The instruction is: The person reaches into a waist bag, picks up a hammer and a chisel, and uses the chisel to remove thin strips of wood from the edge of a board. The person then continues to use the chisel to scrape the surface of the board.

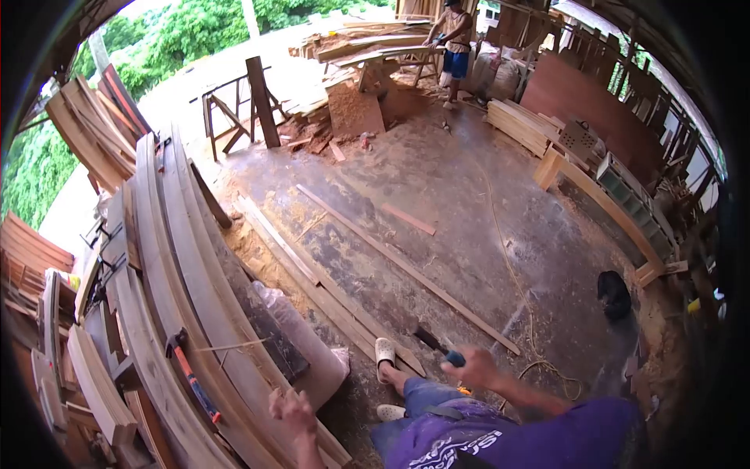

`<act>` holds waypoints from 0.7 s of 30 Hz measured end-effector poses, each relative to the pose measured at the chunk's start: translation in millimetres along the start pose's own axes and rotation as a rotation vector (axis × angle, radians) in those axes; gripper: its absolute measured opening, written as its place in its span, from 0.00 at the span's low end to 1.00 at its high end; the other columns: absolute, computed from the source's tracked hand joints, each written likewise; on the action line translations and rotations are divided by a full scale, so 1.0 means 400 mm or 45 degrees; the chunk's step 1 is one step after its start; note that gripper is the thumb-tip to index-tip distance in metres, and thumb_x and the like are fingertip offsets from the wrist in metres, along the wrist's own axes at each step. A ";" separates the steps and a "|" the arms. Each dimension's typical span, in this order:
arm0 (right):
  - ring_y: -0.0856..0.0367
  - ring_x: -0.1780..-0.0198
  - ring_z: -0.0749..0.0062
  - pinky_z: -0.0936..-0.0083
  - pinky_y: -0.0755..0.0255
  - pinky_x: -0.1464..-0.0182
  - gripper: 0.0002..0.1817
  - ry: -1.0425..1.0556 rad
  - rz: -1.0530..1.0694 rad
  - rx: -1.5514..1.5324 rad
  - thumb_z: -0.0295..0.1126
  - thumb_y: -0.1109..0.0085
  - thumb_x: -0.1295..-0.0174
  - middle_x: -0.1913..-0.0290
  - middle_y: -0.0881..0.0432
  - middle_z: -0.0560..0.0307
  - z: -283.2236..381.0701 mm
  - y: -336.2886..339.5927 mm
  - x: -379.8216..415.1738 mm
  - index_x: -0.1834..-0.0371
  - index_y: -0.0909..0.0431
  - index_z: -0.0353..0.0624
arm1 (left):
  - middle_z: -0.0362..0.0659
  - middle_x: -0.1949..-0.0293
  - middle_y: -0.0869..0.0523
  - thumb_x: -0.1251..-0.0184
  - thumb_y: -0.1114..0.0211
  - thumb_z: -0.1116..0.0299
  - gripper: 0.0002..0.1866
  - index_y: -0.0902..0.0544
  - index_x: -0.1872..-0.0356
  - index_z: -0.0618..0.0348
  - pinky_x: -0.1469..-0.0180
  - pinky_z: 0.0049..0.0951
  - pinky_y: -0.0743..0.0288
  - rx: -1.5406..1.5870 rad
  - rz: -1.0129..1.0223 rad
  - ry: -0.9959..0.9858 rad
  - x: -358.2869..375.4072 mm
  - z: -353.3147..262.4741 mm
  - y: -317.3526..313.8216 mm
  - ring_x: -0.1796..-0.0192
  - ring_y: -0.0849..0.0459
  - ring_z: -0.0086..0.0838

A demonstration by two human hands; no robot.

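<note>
My right hand (473, 367) grips a tool with a blue handle and a dark blade (437, 346), held out over the floor above my sandalled foot (385, 353). My left hand (294, 409) is low in the view, fingers curled, holding nothing, close to the edge of the long stacked boards (183, 258) on my left. A claw hammer with an orange and blue handle (191, 377) lies on those boards, just left of that hand.
Long thin wood strips (406, 266) lie across the dusty floor, with a rope (512, 266) trailing by them. Another person (455, 43) works at a far bench. Lumber piles (519, 125), a post (262, 102) and a dark animal (614, 293) stand around.
</note>
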State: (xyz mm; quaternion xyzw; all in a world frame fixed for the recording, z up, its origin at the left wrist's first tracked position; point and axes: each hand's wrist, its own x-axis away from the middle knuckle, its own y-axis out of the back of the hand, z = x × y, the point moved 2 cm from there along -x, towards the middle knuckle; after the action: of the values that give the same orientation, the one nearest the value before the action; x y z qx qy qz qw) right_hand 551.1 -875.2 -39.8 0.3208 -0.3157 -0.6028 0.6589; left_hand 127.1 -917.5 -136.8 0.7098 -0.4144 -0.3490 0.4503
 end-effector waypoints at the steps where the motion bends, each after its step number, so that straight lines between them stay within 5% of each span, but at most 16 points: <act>1: 0.16 0.61 0.50 0.58 0.23 0.58 0.20 0.166 0.008 0.114 0.49 0.32 0.42 0.63 0.16 0.46 0.016 -0.006 -0.043 0.65 0.18 0.41 | 0.54 0.49 0.16 0.33 0.35 0.60 0.13 0.14 0.58 0.59 0.33 0.54 0.41 0.159 0.088 -0.067 -0.003 -0.064 0.018 0.38 0.23 0.50; 2: 0.16 0.56 0.47 0.58 0.22 0.56 0.18 0.337 0.012 0.215 0.47 0.33 0.41 0.60 0.16 0.45 0.046 -0.009 -0.093 0.62 0.16 0.42 | 0.50 0.66 0.13 0.34 0.34 0.62 0.10 0.17 0.71 0.57 0.42 0.48 0.32 0.090 -0.071 -0.098 0.005 -0.139 0.024 0.54 0.16 0.46; 4: 0.15 0.57 0.46 0.56 0.22 0.57 0.18 0.313 0.139 0.118 0.46 0.33 0.40 0.62 0.15 0.44 0.117 -0.013 -0.178 0.63 0.17 0.41 | 0.54 0.71 0.15 0.32 0.34 0.60 0.14 0.19 0.73 0.59 0.62 0.48 0.24 0.458 0.159 0.157 0.030 -0.185 -0.044 0.67 0.15 0.50; 6: 0.15 0.59 0.45 0.54 0.22 0.59 0.18 0.210 0.255 -0.062 0.46 0.33 0.39 0.64 0.15 0.43 0.161 -0.019 -0.200 0.62 0.17 0.41 | 0.55 0.73 0.16 0.31 0.34 0.60 0.14 0.20 0.72 0.60 0.63 0.49 0.24 0.304 0.228 0.052 0.042 -0.209 -0.045 0.68 0.15 0.51; 9: 0.14 0.64 0.41 0.51 0.22 0.61 0.23 0.074 0.324 -0.401 0.52 0.36 0.37 0.70 0.15 0.40 0.175 -0.034 -0.191 0.58 0.18 0.41 | 0.55 0.71 0.15 0.32 0.34 0.60 0.14 0.19 0.72 0.60 0.61 0.45 0.22 0.220 0.075 0.084 0.032 -0.119 -0.027 0.66 0.14 0.49; 11: 0.13 0.64 0.48 0.58 0.23 0.61 0.27 0.001 0.380 -0.281 0.58 0.36 0.39 0.70 0.15 0.41 0.141 -0.073 -0.160 0.60 0.17 0.40 | 0.55 0.61 0.14 0.33 0.34 0.59 0.13 0.17 0.65 0.60 0.50 0.45 0.23 0.223 -0.011 0.249 0.022 -0.020 -0.003 0.53 0.15 0.48; 13: 0.13 0.61 0.48 0.60 0.23 0.59 0.32 -0.070 0.546 -0.182 0.64 0.39 0.40 0.67 0.14 0.41 0.121 -0.083 -0.134 0.58 0.16 0.42 | 0.57 0.49 0.18 0.33 0.34 0.57 0.19 0.16 0.49 0.59 0.38 0.48 0.30 -0.170 -0.237 0.008 0.022 0.033 0.055 0.41 0.23 0.50; 19: 0.15 0.58 0.42 0.56 0.23 0.56 0.30 0.157 0.871 -0.136 0.64 0.40 0.38 0.65 0.14 0.42 0.127 -0.075 -0.060 0.54 0.16 0.48 | 0.58 0.34 0.28 0.28 0.40 0.52 0.31 0.29 0.29 0.57 0.30 0.49 0.39 -0.581 -0.193 -0.177 0.047 0.136 0.018 0.32 0.30 0.51; 21: 0.15 0.58 0.41 0.55 0.23 0.56 0.29 0.196 0.882 -0.131 0.64 0.40 0.38 0.65 0.14 0.41 0.144 -0.082 -0.051 0.54 0.17 0.48 | 0.57 0.32 0.29 0.26 0.43 0.52 0.30 0.29 0.29 0.57 0.29 0.50 0.41 -0.291 -0.044 0.087 0.005 0.157 0.031 0.30 0.31 0.50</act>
State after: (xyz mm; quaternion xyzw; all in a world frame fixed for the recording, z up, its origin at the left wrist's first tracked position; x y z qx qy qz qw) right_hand 483.9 -859.7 -32.4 0.2055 -0.3243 -0.3327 0.8613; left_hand 69.9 -944.3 -147.7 0.6724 -0.3440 -0.3772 0.5361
